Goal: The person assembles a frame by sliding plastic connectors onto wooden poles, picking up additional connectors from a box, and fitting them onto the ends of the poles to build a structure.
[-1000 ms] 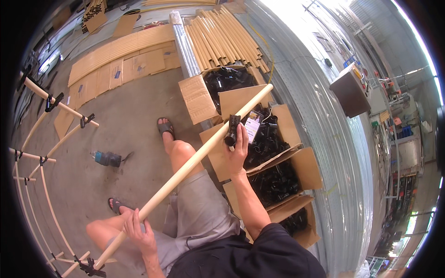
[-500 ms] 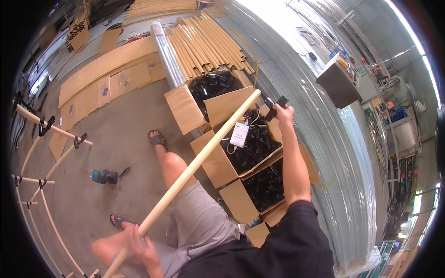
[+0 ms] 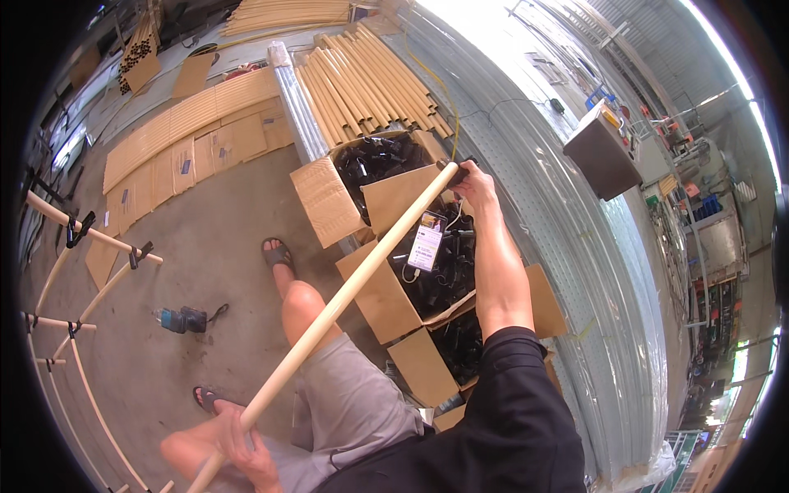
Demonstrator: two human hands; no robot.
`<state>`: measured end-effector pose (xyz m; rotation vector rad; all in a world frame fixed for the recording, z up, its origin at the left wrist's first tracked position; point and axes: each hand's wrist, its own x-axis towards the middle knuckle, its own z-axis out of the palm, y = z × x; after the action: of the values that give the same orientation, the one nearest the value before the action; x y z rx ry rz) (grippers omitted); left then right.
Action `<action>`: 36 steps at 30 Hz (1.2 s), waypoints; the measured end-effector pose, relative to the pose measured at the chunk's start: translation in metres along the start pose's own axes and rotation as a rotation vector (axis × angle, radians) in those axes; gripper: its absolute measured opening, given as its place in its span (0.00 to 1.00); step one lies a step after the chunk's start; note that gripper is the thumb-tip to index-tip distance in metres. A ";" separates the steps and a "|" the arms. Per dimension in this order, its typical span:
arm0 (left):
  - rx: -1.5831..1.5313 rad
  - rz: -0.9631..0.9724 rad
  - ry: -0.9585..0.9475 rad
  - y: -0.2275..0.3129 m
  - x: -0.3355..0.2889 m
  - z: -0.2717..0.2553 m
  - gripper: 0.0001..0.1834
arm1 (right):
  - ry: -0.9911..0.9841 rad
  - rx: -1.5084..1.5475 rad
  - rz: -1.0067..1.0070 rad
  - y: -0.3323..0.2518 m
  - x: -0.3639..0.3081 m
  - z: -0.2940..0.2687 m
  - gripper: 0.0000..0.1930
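A long cream-coloured pipe (image 3: 345, 300) runs slantwise across me, from the lower left up to the open boxes. My left hand (image 3: 246, 453) is wrapped round its lower part, beside my knee. At the pipe's upper end, my right hand (image 3: 478, 187) grips a black pipe fitting (image 3: 466, 171), mostly hidden by the fingers. The fitting is right by the pipe's end; I cannot tell whether it sits on it. Below that hand, a phone (image 3: 426, 241) with a lit screen and a white cable lies on black fittings (image 3: 448, 267) in a cardboard box (image 3: 378, 296).
Another box (image 3: 325, 197) of black fittings stands beyond, below stacked tan pipes (image 3: 370, 82). Plastic-wrapped metal lengths (image 3: 567, 271) run along the right. A blue-and-black power tool (image 3: 187, 320) lies on the floor. At left stands a pipe frame (image 3: 90, 232) with black joints.
My right hand has brought the black fitting leftward to the pipe's upper end. The left hand keeps its hold, and the pipe has barely shifted.
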<state>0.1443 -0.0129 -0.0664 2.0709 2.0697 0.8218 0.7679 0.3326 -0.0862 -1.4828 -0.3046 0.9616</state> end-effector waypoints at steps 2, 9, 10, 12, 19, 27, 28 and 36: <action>0.010 0.007 -0.009 -0.002 -0.002 -0.003 0.22 | 0.041 -0.036 -0.021 -0.002 0.004 0.011 0.17; 0.063 -0.061 0.011 -0.007 -0.012 -0.012 0.21 | -0.048 -0.593 -0.247 -0.011 0.023 0.053 0.18; 0.056 -0.062 0.022 -0.011 -0.013 -0.010 0.20 | -0.094 -0.641 -0.280 -0.023 0.014 0.053 0.19; -0.007 -0.049 0.045 -0.012 -0.013 -0.005 0.20 | -0.179 -0.743 -0.345 -0.040 0.012 0.042 0.20; -0.013 -0.020 0.020 -0.012 -0.009 -0.006 0.19 | -0.318 -0.946 -0.612 -0.023 -0.007 0.053 0.19; -0.096 -0.012 -0.047 -0.014 -0.004 -0.007 0.20 | -0.127 -1.169 -0.550 -0.014 -0.010 0.027 0.20; -0.043 -0.013 -0.058 -0.012 -0.006 -0.010 0.20 | -0.139 -1.194 -0.565 -0.017 -0.020 0.032 0.18; 0.050 -0.031 -0.146 -0.003 -0.003 -0.019 0.21 | -0.401 -0.770 -0.318 -0.019 -0.055 0.012 0.13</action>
<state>0.1337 -0.0207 -0.0526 2.0509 2.0592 0.6017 0.7321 0.3062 -0.0463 -1.8292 -1.2756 0.9154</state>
